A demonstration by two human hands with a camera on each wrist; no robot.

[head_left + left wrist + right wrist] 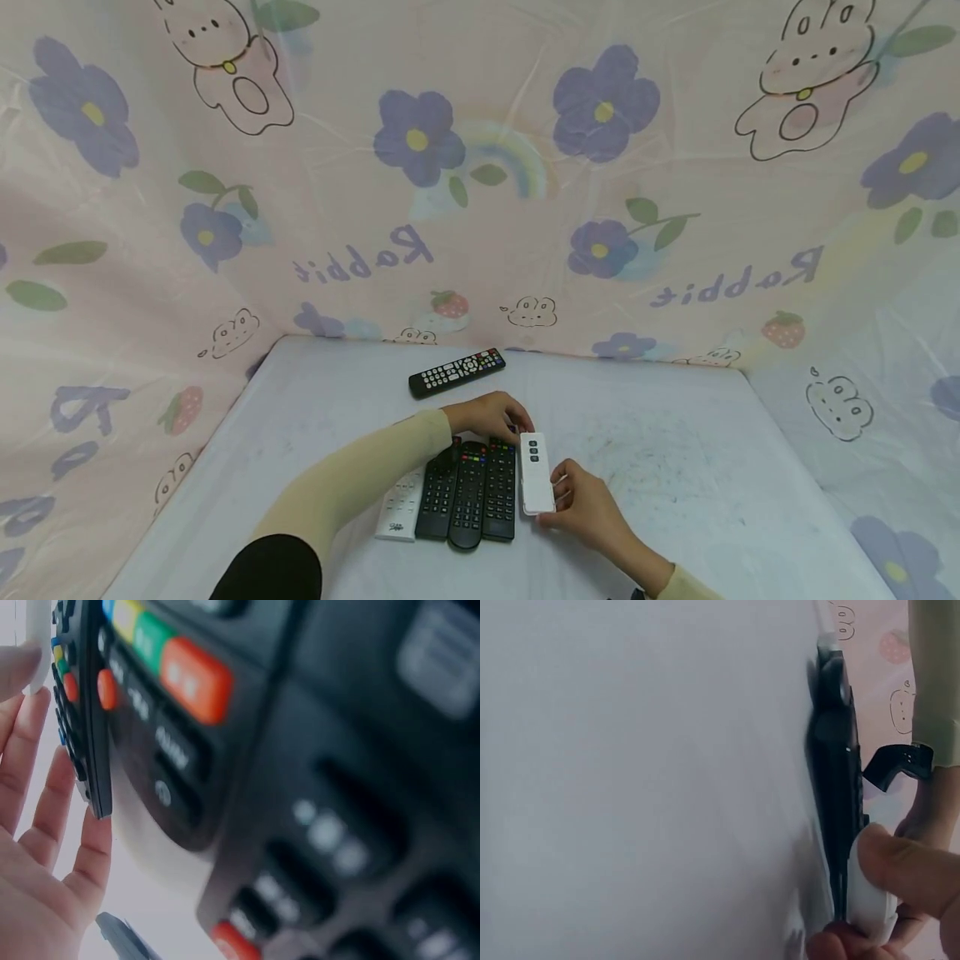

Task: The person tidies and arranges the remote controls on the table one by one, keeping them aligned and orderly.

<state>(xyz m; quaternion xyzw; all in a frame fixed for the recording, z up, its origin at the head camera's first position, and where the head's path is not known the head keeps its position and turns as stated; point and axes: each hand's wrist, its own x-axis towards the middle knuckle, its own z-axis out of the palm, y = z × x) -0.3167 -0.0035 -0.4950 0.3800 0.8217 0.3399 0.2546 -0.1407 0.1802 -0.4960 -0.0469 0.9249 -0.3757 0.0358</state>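
A slim white remote control (536, 475) with a few dark buttons lies just right of a row of remotes. My left hand (491, 417) reaches over that row and pinches the far end of the white remote; the left wrist view shows its thumb and index finger at the white edge. From the near right side, my right hand (588, 508) grips the remote's lower end, with the thumb (900, 862) against it in the right wrist view. Beside it stand three black remotes, the middle one (468, 500) rounded at its near end, and a wider white remote (400, 508).
Farther back on the white tabletop (337, 392), another black remote (457, 372) lies at a slant. A patterned curtain (495, 233) with flowers and rabbits closes off the back and both sides of the table.
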